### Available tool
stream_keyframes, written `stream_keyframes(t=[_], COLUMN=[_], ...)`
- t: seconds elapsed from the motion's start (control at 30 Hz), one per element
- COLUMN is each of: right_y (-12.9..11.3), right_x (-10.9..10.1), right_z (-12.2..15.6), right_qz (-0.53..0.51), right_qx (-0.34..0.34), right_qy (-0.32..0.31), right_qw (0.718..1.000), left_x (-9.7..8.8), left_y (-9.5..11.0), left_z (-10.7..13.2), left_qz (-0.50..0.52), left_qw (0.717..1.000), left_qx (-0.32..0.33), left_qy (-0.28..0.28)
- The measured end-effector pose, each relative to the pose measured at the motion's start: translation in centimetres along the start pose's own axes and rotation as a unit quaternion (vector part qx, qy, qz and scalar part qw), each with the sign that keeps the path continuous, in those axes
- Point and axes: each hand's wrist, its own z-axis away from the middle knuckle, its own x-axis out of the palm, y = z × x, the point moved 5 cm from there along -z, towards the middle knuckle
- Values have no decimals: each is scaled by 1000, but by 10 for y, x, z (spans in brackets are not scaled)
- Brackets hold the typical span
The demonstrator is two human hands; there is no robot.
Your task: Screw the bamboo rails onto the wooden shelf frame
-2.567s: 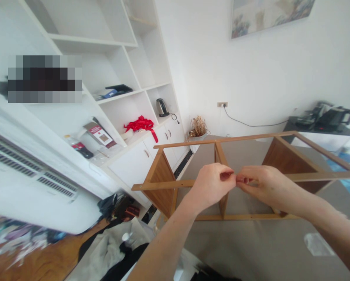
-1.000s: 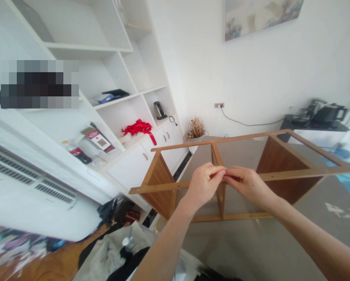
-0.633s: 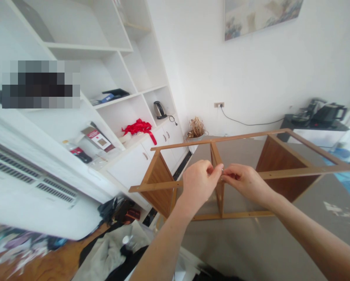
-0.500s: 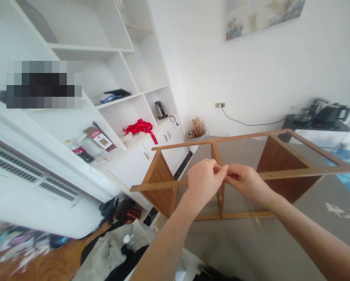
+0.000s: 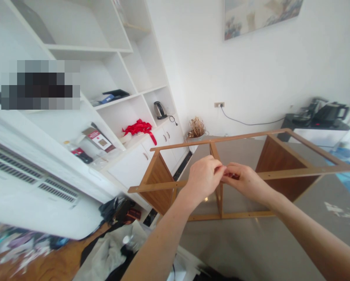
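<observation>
Right above the front rail of the wooden frame [image 5: 295, 171], both hands meet, fingertip to fingertip. The right hand [image 5: 247, 182] pinches a tiny red bit [image 5: 235, 176] that is too small to tell what it is. The left hand [image 5: 202, 178] is pinched shut against it, and I cannot tell if it holds anything. The bit looks very light and easy to drop, so fingertips hold it best. The frame looks stiff and hard, with thin rails, and stands on a grey table [image 5: 251, 249]. Its rails are good spots to grab.
</observation>
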Motion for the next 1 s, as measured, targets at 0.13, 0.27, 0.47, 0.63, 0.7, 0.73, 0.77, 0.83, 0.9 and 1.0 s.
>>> stream_keyframes(t=[0.13,0.27,0.47,0.63,0.7,0.73,0.77,0.83,0.9,1.0], right_y=[6,6,8,11,13,13,12,10,8,9], right_x=[-3,-6,-8,-2,-1,0,1,2,3,6], right_z=[-2,-6,-15,-20,-21,-21,-21,-21,-21,-22], right_qz=[-24,-62,-136,-233,-247,-254,-263,-287,-304,-299], right_qx=[-6,-11,9,39,54,58,58,55,55,64], right_qy=[-41,-88,-151,-198,-200,-203,-207,-217,-226,-224], right_qw=[999,994,979,951,947,944,941,931,924,926], left_x=[-2,-4,-1,2,3,3,3,4,5,4], left_y=[1,4,5,6,5,4,4,4,4,4], left_z=[-3,-6,-8,-6,-5,-4,-4,-4,-5,-5], left_qz=[27,18,-36,-69,-62,-57,-52,-46,-42,-22], left_qw=[998,995,992,989,989,989,989,989,989,991], left_qx=[39,84,113,132,134,135,136,141,141,128], left_qy=[-30,-53,-43,-22,-15,-12,-10,-10,-14,-23])
